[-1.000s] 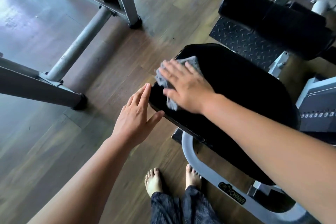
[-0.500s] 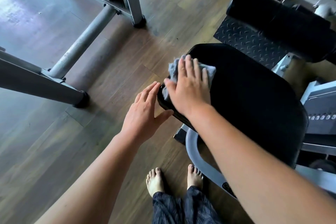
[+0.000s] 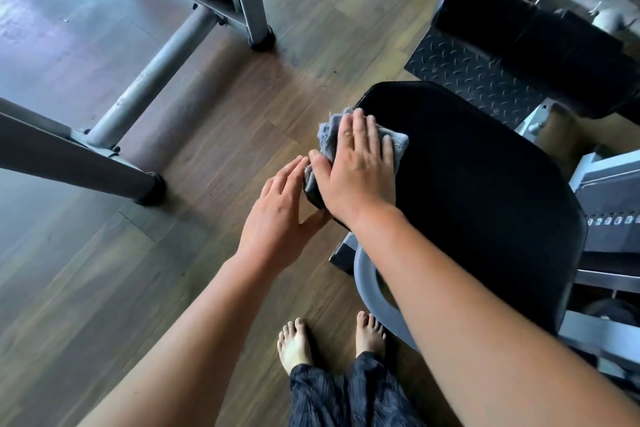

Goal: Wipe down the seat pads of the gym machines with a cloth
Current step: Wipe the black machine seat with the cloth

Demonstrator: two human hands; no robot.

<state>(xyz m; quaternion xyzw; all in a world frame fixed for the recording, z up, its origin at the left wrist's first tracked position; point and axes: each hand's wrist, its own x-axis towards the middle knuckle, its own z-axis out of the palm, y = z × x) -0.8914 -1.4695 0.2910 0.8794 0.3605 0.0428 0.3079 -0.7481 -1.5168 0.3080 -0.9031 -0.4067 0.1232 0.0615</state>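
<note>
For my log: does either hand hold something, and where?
Nothing is gripped. The right hand presses the grey cloth flat onto the seat pad; the left hand is open.

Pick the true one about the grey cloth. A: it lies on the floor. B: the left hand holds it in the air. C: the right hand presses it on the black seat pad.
C: the right hand lies flat on the cloth, on the seat pad.

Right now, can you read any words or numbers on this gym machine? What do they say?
No text here can be read.
Row of small pale marks on the weight stack beside the seat pad: too small and blurred to read.
Curved grey frame tube: no label on the part that shows.
</note>
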